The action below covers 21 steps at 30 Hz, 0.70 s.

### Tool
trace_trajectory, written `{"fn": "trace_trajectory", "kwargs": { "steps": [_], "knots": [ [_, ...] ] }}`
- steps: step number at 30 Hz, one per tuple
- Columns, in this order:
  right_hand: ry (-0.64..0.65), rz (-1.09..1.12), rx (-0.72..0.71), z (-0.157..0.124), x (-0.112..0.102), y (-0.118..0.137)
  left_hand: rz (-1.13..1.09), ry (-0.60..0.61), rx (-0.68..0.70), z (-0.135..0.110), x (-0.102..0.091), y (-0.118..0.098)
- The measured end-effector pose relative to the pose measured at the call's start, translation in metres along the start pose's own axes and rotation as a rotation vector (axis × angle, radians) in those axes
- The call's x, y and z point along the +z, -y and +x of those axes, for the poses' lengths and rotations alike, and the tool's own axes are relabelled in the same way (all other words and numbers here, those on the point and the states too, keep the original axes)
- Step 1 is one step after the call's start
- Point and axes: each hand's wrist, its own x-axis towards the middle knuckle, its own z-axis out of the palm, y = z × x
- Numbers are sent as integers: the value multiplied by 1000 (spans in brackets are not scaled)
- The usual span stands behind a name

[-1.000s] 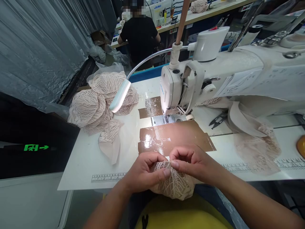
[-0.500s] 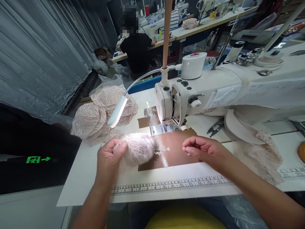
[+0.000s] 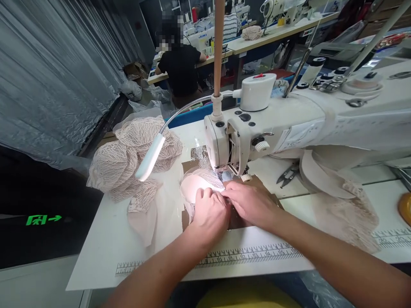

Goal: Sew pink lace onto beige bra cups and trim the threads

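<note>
A pale pink bra cup with lace on it (image 3: 192,184) lies just in front of the needle area of the white sewing machine (image 3: 285,115). My left hand (image 3: 210,211) is closed on the cup's near edge, fingers curled over it. Right beside it, my right hand (image 3: 247,201) pinches the cup's right end close to the presser foot. The fingertips of both hands nearly meet and hide part of the edge. Under them is brown tape (image 3: 257,188) stuck on the machine bed. A lamp (image 3: 150,158) on a bendable neck lights the cup.
Lace cups (image 3: 128,154) are heaped at the left, one lace piece (image 3: 143,218) hanging toward me. Thread snips (image 3: 288,174) and beige fabric strips (image 3: 327,175) lie at the right. A printed ruler (image 3: 244,255) runs along the front edge. A co-worker (image 3: 181,64) sits beyond.
My left hand has carried the lace cup rightward to the needle area and turned its inner side up. My right hand has moved left onto its edge. A lace piece now lies at left.
</note>
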Motion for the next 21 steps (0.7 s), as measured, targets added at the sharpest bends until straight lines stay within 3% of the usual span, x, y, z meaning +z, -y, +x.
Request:
{"fn": "trace_trajectory", "kwargs": {
  "steps": [2, 5, 6, 7, 9, 12, 16, 21],
  "knots": [
    [12, -75, -29, -1, 8, -2, -138, 107, 41, -6, -21, 10],
    [26, -164, -80, -4, 13, -4, -552, 411, 192, -6, -48, 32],
    [28, -186, -90, -5, 14, -5, -667, 424, 214, -5, -51, 39],
    [22, -208, -96, -5, 15, -6, -749, 390, 219, -2, -51, 46],
    [-5, -243, -112, -6, 17, -8, -779, 204, 202, 2, -38, 54],
    [-56, -271, -138, -6, 19, -10, -601, -10, 203, 5, -5, 58],
    [-36, -277, -91, -1, 13, -7, -389, -95, 206, 6, 23, 59],
    [9, -285, 9, 7, 4, -3, -335, -121, 230, 18, 27, 62]
  ]
}}
